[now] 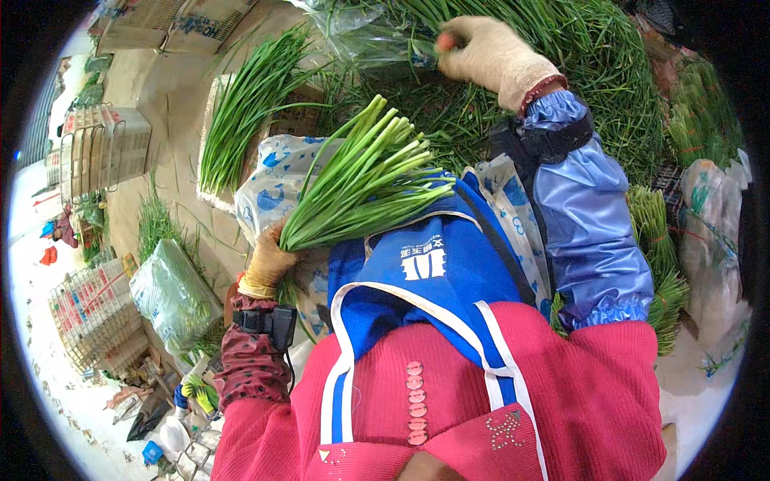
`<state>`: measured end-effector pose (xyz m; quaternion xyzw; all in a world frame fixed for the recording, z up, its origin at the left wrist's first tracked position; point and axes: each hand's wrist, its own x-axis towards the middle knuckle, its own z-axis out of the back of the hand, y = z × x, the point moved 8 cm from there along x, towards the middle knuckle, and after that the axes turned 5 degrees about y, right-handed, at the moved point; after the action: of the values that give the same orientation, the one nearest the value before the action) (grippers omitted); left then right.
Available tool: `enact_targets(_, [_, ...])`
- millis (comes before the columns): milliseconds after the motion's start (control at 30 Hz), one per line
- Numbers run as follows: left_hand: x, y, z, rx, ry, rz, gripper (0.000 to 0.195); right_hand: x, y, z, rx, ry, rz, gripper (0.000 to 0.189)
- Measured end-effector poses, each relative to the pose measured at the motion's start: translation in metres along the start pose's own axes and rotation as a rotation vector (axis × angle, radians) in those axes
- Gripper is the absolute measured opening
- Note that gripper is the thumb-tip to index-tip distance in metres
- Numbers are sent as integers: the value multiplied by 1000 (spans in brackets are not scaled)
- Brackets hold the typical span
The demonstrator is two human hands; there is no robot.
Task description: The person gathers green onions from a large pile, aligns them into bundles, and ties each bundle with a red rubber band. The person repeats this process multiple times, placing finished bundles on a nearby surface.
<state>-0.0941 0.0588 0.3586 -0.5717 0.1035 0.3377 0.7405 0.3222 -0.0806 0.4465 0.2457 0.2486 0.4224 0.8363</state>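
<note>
My left hand (269,260), in a tan and yellow glove, grips a bunch of garlic chives (367,186). The pale stalk ends fan out toward the upper right above my lap. At the top, my right hand (481,54) wears a beige glove and is blurred. Its fingers curl beside a large heap of long green leaves (589,66), apparently more chives. Whether anything thin is between those fingertips is unclear. A second sheaf of chives (252,114) lies on a pale-edged stand to the left. Over my lap are a blue apron (415,240) and a patterned plastic sheet (271,180).
Clear plastic film (367,39) lies beside the heap. Plastic crates (105,150) and a bagged bundle of greens (174,294) stand to the left. At right are tied green bundles (659,282) and a clear plastic bag (710,240). Loose leaves litter the ground.
</note>
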Motion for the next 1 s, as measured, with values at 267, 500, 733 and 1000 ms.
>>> enact_targets(267, [2,4,-1,-147,2,-27,66,-27,38,-115,727,799,295,95])
enact_targets(500, [1,4,6,-21,-6,7,56,-38,18,-132,1626,741,-64,69])
enact_targets(733, [6,3,1,-140,37,0,53,-40,32,-139,723,523,220,97])
enact_targets(1000, [7,-10,4,-163,45,30,55,-39,37,-116,613,198,228,93])
